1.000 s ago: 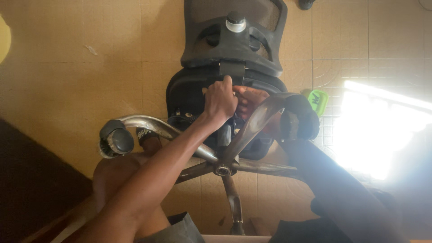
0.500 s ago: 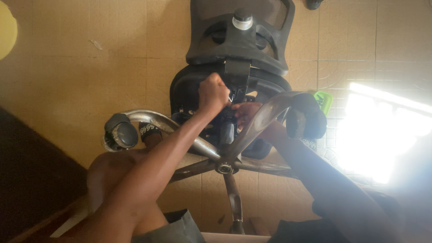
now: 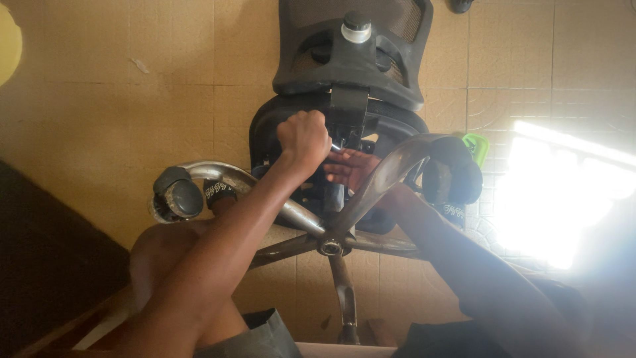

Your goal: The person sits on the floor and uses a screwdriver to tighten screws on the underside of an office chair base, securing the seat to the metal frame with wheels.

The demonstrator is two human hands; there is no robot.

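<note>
Left hand (image 3: 303,138) fisted tight on a small silvery tool (image 3: 336,146), lifted slightly toward frame centre since a second ago, working under overturned black mesh office chair (image 3: 344,119); right hand (image 3: 351,169) fingers apart, steadying beneath.

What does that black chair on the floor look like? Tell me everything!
The office chair lies tipped over on the tan tiled floor, its underside facing up. It has a black mesh back, a black seat, and a shiny metal star base with black wheels. The left hand, closed in a fist, and the right hand reach under the seat.
</note>
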